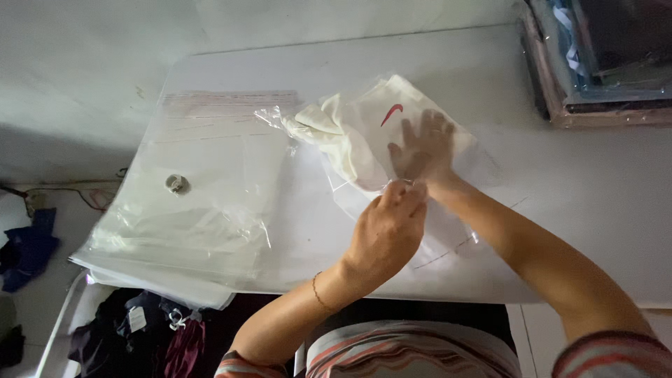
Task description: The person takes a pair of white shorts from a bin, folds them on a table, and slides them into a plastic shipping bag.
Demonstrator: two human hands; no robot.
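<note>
A cream folded garment (350, 133) with a small red mark lies partly inside a clear plastic bag (462, 157) on the white table (560, 182). My right hand (423, 147) is inside the bag, fingers spread flat against the garment. My left hand (385, 234) pinches the bag's open edge just below the right wrist. A thin bracelet circles my left wrist.
A stack of clear plastic bags (203, 189) covers the table's left side, with a small metal ring-shaped weight (177, 183) on top. Packed garments in plastic (602, 63) are piled at the far right. Dark clothes (140, 329) lie below the table's left edge.
</note>
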